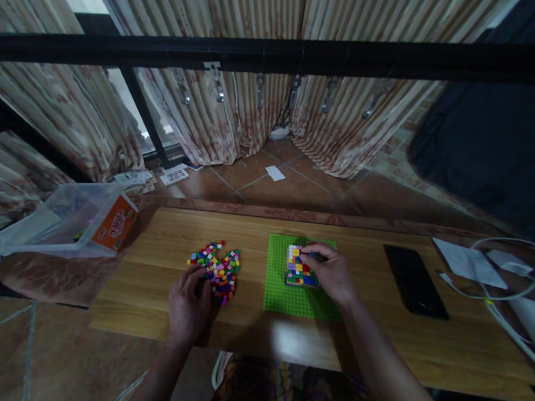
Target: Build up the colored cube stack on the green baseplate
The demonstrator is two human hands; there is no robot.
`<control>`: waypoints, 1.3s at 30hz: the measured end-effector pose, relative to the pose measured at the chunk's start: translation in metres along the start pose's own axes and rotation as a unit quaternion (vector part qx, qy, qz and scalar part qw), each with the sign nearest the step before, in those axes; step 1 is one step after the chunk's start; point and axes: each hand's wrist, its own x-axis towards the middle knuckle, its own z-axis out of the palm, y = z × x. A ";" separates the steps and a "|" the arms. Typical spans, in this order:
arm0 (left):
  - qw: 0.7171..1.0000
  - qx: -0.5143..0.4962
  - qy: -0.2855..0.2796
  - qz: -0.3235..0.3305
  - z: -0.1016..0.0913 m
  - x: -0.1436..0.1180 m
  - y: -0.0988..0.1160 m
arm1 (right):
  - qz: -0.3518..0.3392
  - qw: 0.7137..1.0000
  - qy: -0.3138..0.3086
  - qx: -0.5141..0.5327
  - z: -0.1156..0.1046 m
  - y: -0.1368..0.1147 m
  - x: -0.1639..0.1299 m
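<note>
The left hand rests loosely open at the brick pile; the right hand fingers pinch a brick on the block on the green plate

A home room: striped curtains, terracotta floor tiles, wooden table with phone.

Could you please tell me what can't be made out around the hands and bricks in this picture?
- Head view: the right hand covers part of the brick block on the green baseplate.
- Left hand: fingertips blend into the loose brick pile; any pinch is unclear.
- Single bricks are too small to tell shape.
</note>
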 end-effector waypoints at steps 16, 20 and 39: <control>1.000 -0.001 0.007 -0.005 0.001 0.000 -0.001 | 0.068 0.997 -0.022 0.017 -0.002 -0.006 0.008; 1.000 0.002 0.007 -0.002 0.001 0.000 0.000 | 0.062 0.997 -0.036 0.004 -0.005 -0.005 0.010; 0.999 0.015 0.006 -0.034 0.000 -0.005 0.013 | -0.224 0.924 -0.218 -0.220 0.106 -0.015 -0.091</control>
